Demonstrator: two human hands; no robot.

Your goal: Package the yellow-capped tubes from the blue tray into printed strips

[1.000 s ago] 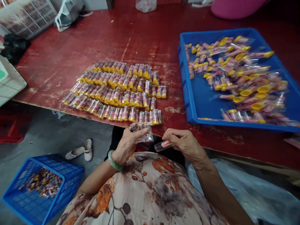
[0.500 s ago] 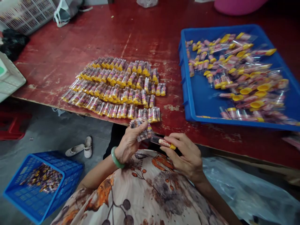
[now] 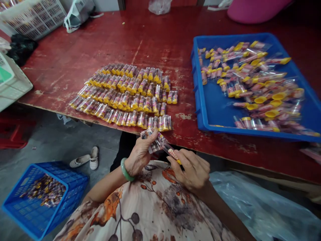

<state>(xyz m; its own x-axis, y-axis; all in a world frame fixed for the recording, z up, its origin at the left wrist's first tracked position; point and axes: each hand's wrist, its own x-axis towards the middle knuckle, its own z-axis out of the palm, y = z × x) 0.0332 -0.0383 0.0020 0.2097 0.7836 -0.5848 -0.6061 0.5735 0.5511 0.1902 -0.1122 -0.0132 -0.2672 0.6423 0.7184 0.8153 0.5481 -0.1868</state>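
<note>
Likely light and stiff, this clear tube (image 3: 172, 153) sits between the two hands.
From my remote view, the right hand (image 3: 192, 169) pinches it near its yellow end (image 3: 179, 162), where I'd hold too, as the smooth wall may slip; its far end reaches the bendy-looking printed packets (image 3: 155, 144) clamped by the left hand (image 3: 139, 150), just before the red table (image 3: 62, 50).

The tube (image 3: 173, 154) now seemingly touches the wrappers (image 3: 155, 144).

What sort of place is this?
Probably a small workshop: rows of yellow-ended tubes on a worn red table, a blue tray of similar tubes, and a part-filled blue crate.
</note>
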